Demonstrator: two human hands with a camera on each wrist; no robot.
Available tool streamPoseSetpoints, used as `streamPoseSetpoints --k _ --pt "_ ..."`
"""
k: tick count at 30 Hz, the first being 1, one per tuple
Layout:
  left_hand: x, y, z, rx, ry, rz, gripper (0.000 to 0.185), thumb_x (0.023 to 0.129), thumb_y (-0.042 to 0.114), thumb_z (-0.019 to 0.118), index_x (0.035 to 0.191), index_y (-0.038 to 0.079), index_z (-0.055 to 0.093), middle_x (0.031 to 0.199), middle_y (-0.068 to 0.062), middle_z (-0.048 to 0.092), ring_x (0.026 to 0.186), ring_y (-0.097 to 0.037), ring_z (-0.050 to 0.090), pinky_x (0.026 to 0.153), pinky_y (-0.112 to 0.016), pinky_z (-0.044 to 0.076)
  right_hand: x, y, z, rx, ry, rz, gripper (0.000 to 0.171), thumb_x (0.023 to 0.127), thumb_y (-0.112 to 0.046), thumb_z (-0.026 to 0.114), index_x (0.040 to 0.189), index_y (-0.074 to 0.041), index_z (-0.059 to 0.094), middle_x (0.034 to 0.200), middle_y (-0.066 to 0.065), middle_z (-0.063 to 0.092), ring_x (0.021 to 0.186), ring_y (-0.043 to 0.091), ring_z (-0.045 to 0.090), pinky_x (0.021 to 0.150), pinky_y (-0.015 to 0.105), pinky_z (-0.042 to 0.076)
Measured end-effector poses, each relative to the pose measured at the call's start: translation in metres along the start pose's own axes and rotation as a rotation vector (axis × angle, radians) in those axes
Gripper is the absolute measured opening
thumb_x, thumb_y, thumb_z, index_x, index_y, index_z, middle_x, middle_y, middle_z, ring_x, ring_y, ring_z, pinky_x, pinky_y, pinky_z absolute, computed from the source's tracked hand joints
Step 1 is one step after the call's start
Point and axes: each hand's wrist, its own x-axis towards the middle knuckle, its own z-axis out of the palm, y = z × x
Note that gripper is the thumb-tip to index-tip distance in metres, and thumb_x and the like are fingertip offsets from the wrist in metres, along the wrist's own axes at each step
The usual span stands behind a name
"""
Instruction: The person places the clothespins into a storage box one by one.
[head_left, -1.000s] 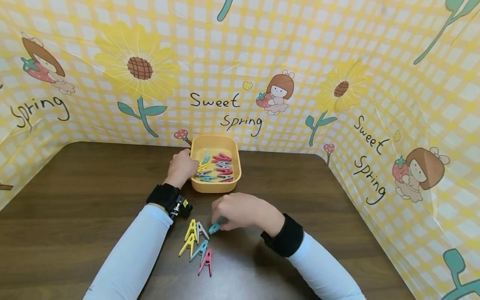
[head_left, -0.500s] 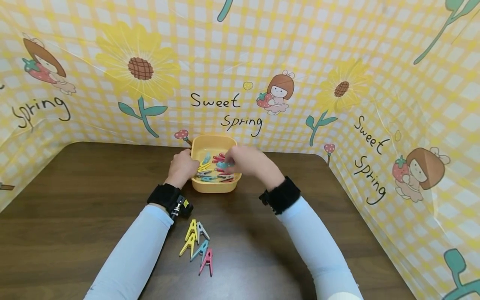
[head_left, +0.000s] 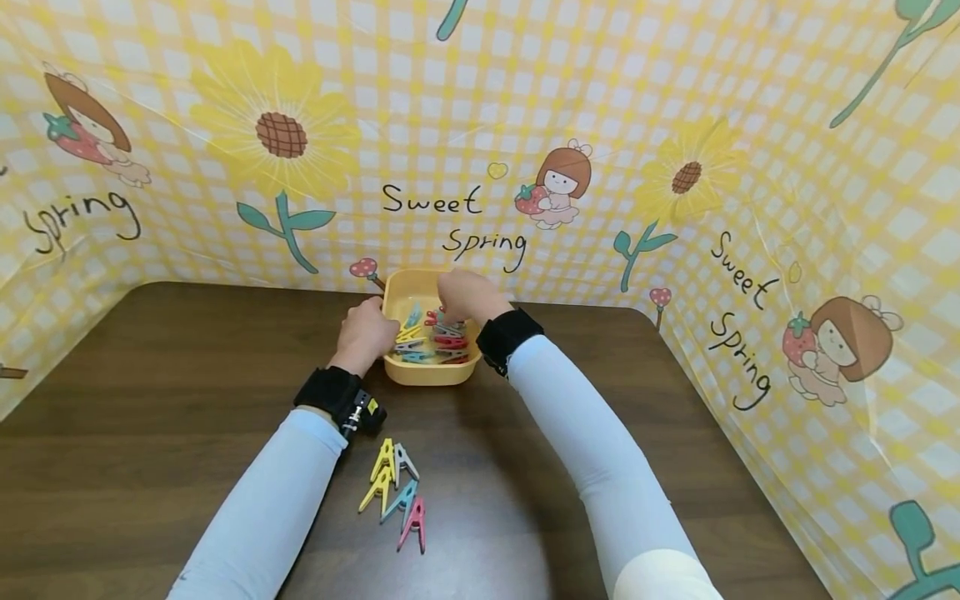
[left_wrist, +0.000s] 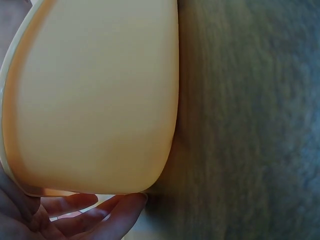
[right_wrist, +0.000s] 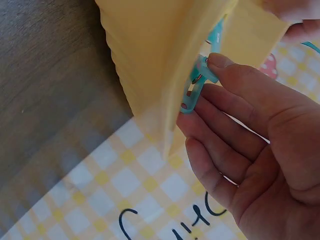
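Note:
My left hand (head_left: 365,335) grips the left side of a yellow plastic basket (head_left: 429,375), its fingers showing beyond the wall in the left wrist view. Over the basket's far right part, my right hand (head_left: 471,296) pinches a teal clothespin (right_wrist: 196,85) between thumb and fingers, just inside the rim in the right wrist view. Several clothespins lie in the basket, among them red ones (head_left: 450,342), yellow ones (head_left: 409,333) and a teal one (head_left: 414,315). My right hand partly covers those at the right.
On the dark wooden table (head_left: 225,467), nearer me, lies a loose group: two yellow clothespins (head_left: 378,489), a grey clothespin (head_left: 405,461), a blue clothespin (head_left: 402,501) and a pink clothespin (head_left: 412,523). A yellow checked cloth (head_left: 450,125) stands close behind the basket.
My right hand has carried the teal clothespin from beside the loose group on the table up into the basket, toward its far right. My left hand stays on the basket.

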Motion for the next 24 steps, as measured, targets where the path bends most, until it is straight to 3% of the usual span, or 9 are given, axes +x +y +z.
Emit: streamPoseSetpoints --k 4,10,18,24 --pt "0.000 0.000 0.000 0.009 0.000 0.012 0.059 0.106 0.019 0.053 0.162 0.002 0.043 0.139 -0.024 0.067 0.115 -0.036 0.069 0.089 -0.043 0.066 0.005 -0.002 0.005 0.006 -0.010 0.020 0.029 0.099 -0.021 0.079 0.079 -0.014 0.060 0.079 -0.001 0.060 0.072 0.016 0.053 0.065 0.029 0.044" --pt "0.000 0.001 0.002 0.008 0.022 0.014 0.055 0.106 0.020 0.053 0.158 0.002 0.047 0.137 -0.023 0.068 0.117 -0.038 0.067 0.102 -0.051 0.063 0.004 -0.006 0.010 0.031 0.019 0.029 0.028 0.095 -0.026 0.087 0.085 -0.011 0.065 0.088 0.003 0.068 0.078 0.019 0.060 0.071 0.034 0.052" --pt "0.000 0.001 0.002 0.003 0.017 0.003 0.054 0.106 0.020 0.054 0.157 0.002 0.048 0.135 -0.023 0.068 0.117 -0.037 0.067 0.100 -0.050 0.064 0.011 -0.005 0.014 -0.007 -0.006 0.055 0.020 0.095 -0.026 0.086 0.096 -0.012 0.070 0.099 0.001 0.072 0.086 0.018 0.063 0.077 0.033 0.053" --pt "0.000 0.000 0.001 -0.002 0.017 -0.001 0.055 0.106 0.020 0.054 0.158 0.003 0.048 0.136 -0.023 0.068 0.118 -0.038 0.067 0.101 -0.051 0.064 0.007 -0.008 0.013 -0.018 0.006 0.024 0.020 0.096 -0.024 0.085 0.094 -0.010 0.070 0.097 0.003 0.072 0.084 0.019 0.064 0.076 0.033 0.056"
